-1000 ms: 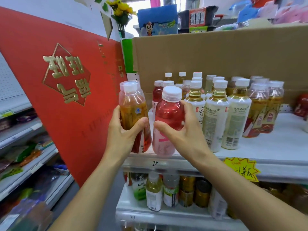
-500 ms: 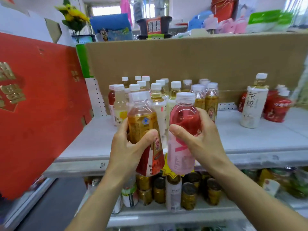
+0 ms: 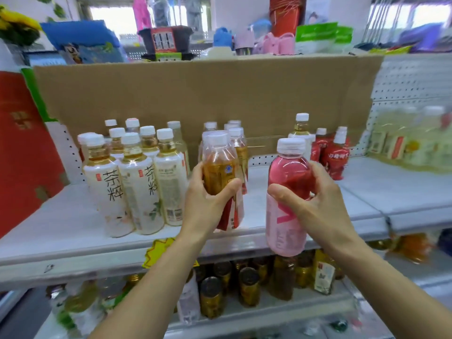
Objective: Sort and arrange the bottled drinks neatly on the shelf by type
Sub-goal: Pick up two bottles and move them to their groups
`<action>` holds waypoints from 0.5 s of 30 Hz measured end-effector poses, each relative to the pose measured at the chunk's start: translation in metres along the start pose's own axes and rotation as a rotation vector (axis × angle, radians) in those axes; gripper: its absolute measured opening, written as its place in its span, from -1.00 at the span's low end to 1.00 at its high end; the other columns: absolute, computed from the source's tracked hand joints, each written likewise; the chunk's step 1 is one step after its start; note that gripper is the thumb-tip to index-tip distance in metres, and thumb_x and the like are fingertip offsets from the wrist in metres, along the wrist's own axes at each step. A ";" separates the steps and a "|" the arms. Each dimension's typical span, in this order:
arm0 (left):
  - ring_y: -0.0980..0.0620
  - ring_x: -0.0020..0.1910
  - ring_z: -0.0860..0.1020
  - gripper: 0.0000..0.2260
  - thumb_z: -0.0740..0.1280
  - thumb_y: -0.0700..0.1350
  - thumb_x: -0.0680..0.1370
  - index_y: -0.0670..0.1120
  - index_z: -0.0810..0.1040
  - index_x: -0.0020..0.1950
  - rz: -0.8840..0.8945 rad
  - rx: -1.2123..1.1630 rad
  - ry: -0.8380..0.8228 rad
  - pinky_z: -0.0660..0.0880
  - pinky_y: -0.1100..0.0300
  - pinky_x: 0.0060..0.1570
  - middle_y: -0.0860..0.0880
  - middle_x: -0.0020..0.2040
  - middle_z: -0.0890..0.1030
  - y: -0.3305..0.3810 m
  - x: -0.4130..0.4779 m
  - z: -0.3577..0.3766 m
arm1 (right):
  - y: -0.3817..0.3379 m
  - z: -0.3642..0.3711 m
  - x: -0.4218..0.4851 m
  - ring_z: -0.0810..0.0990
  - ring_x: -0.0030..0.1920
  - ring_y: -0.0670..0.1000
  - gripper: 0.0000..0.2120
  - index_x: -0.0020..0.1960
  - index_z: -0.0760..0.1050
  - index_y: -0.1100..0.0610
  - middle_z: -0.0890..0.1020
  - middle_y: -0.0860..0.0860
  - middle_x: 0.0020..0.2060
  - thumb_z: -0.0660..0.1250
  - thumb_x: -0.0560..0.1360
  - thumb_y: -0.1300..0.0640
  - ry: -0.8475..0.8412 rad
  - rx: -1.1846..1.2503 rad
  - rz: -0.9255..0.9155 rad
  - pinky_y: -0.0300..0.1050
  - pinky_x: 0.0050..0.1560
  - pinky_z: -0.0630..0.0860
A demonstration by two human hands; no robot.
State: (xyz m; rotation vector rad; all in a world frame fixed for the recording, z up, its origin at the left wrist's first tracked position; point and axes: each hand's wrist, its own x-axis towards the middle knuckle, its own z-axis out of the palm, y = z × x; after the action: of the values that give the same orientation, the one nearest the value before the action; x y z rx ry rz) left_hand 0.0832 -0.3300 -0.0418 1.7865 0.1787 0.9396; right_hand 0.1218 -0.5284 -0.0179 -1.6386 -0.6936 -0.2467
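Far left of the left grip (image 3: 208,204), a red board with gold print (image 3: 19,148). Nearer on that side, a cluster of white-capped tea bottles with white labels and black characters (image 3: 139,182), upright on the white metal shelf (image 3: 61,228).

Left grip: fingers and thumb curled round a clear plastic bottle of amber drink with a white cap and a red lower label (image 3: 220,167), upright at the shelf's front strip. Cannot tell whether its base touches. Just behind this grip, more amber bottles of like shape (image 3: 238,143), in front of a brown cardboard sheet (image 3: 195,99). Below and to the left, a yellow starburst tag (image 3: 159,250) on the shelf lip.

Right grip (image 3: 315,199) — clasped round a clear bottle of red-pink drink with a pink label and white cap (image 3: 285,226), thumb across the front, upright, base hanging below the shelf edge, apart from the amber bottle.

Behind the right grip, a tall pale-tea bottle with a white label (image 3: 302,126). Just right of that, red-wrapped bottles with white caps (image 3: 335,155). Far right, blurred pale yellow bottles (image 3: 411,148).

Under both grips, on the lower shelf, gold-lidded jars (image 3: 248,285) — contents unclear.
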 end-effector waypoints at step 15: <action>0.01 0.28 0.48 -0.30 0.48 0.14 0.47 0.13 0.21 0.50 -0.154 0.151 0.076 0.44 -0.04 0.29 0.07 0.34 0.49 -0.037 0.031 0.053 | 0.029 -0.057 0.009 0.57 -0.01 -0.33 -0.42 0.22 0.41 -0.13 0.60 -0.20 0.02 0.48 0.25 -0.19 0.019 0.036 0.046 -0.33 -0.07 0.53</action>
State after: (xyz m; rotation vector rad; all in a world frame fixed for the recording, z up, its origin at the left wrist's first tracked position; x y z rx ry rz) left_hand 0.1509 -0.3362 -0.0645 1.8463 0.4394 0.9030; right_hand 0.1578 -0.5818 -0.0256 -1.6139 -0.6415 -0.2155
